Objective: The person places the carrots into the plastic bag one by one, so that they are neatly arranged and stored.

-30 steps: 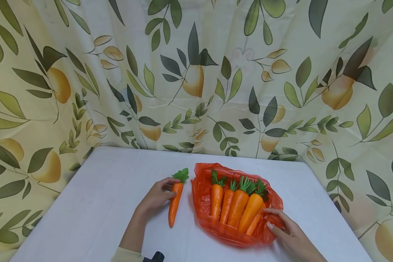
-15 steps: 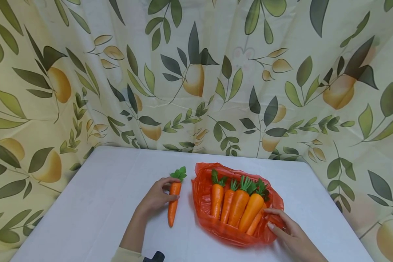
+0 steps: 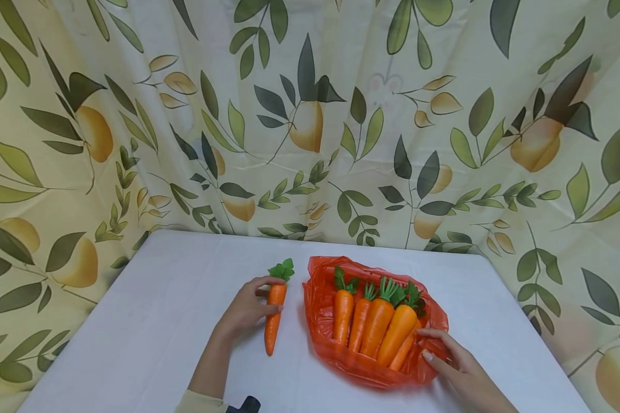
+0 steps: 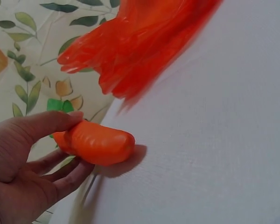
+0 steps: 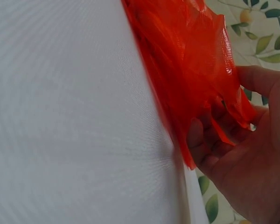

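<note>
My left hand (image 3: 247, 311) pinches an orange carrot (image 3: 272, 334) near its leafy green top, thumb on one side and fingers on the other. The carrot's narrow tip points toward me, over the table left of a red plastic bag (image 3: 316, 287). In the left wrist view the carrot (image 4: 105, 145) sticks out past the fingertips, its shadow close beside it. Several more carrots (image 3: 376, 327) lie side by side in the opened bag, leafy ends away from me. At the bag's right edge, my right hand (image 3: 457, 367) holds the crinkled plastic; the right wrist view shows fingers (image 5: 210, 140) curled at it.
A white cloth covers the table (image 3: 186, 287), whose far edge meets a curtain (image 3: 310, 189) printed with leaves and fruit. Below the left forearm, a dark strap piece (image 3: 249, 404) shows at the sleeve (image 3: 202, 401).
The carrot in my left hand has shifted slightly left and away from me, its leafy top swinging left. My right hand and the bag have stayed in place.
</note>
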### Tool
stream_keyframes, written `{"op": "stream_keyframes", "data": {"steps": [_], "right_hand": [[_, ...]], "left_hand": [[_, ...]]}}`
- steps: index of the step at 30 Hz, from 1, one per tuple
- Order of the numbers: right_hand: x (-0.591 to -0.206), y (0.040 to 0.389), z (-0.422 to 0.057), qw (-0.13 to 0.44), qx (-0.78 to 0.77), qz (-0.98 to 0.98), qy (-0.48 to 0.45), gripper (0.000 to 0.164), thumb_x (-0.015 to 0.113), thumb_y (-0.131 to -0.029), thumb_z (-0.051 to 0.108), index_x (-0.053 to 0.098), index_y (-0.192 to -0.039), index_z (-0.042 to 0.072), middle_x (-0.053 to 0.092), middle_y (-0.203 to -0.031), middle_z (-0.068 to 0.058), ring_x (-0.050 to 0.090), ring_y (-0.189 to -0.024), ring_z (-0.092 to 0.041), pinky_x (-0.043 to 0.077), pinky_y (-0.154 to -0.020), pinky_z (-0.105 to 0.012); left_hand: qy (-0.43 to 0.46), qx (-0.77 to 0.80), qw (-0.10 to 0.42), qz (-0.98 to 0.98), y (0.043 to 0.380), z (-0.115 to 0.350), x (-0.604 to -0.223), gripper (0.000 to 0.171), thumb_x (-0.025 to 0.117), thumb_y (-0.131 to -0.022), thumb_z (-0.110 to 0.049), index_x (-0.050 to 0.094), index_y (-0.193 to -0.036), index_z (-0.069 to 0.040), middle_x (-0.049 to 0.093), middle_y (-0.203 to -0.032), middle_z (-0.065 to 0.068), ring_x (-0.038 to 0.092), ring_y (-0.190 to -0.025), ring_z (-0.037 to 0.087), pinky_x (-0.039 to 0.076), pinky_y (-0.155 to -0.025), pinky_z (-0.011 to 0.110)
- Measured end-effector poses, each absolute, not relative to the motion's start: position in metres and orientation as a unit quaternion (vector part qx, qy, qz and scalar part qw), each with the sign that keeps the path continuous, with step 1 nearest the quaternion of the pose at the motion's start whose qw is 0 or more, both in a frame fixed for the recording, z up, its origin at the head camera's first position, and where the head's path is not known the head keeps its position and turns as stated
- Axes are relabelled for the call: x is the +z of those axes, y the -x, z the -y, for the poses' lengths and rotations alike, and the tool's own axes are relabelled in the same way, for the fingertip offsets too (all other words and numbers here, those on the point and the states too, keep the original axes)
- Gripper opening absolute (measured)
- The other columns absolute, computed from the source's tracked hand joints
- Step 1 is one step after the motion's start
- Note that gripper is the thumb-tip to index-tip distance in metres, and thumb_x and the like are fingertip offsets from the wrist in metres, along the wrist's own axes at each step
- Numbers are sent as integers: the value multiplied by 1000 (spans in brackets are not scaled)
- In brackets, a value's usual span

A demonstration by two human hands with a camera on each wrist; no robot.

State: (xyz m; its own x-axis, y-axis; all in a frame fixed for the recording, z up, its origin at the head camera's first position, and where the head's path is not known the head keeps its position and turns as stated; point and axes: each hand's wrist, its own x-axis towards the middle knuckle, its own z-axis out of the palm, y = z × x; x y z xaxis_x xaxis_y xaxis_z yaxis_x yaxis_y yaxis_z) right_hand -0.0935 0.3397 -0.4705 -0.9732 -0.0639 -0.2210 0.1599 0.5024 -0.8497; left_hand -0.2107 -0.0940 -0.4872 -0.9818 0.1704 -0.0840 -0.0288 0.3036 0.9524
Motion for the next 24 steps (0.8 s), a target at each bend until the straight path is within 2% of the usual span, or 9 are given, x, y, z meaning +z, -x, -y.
{"op": "stream_keyframes", "data": {"steps": [4,11,16,24], "right_hand": [[-471,94,-338,115,-501,-857,-35,52,64,-104,32,49,-148,7,47,-152,-16,38,-141,-41,49,-104,-45],[-472,93,-337,118,-507,-853,-37,51,63,-105,28,49,-148,5,45,-153,-18,38,-141,-44,48,-104,-49],[-473,94,-340,115,-501,-857,-33,52,63,-105,29,48,-149,5,44,-154,-19,37,-141,-45,46,-105,-54],[-472,93,-341,114,-501,-857,-30,51,63,-105,29,49,-148,7,44,-154,-17,35,-143,-45,47,-105,-51]], "left_hand": [[-42,593,79,-801,211,95,-483,46,84,-83,-3,74,-123,-24,56,-136,9,55,-118,35,60,-78,39],[-60,608,78,-788,214,93,-476,48,84,-85,-7,72,-130,-21,57,-137,6,55,-119,35,59,-80,40],[-65,613,78,-784,215,90,-464,49,83,-86,-7,71,-131,-24,58,-136,3,54,-120,34,58,-81,41],[-95,622,66,-775,221,86,-444,52,82,-88,-7,69,-135,-23,58,-136,1,57,-118,33,57,-83,41]]}}
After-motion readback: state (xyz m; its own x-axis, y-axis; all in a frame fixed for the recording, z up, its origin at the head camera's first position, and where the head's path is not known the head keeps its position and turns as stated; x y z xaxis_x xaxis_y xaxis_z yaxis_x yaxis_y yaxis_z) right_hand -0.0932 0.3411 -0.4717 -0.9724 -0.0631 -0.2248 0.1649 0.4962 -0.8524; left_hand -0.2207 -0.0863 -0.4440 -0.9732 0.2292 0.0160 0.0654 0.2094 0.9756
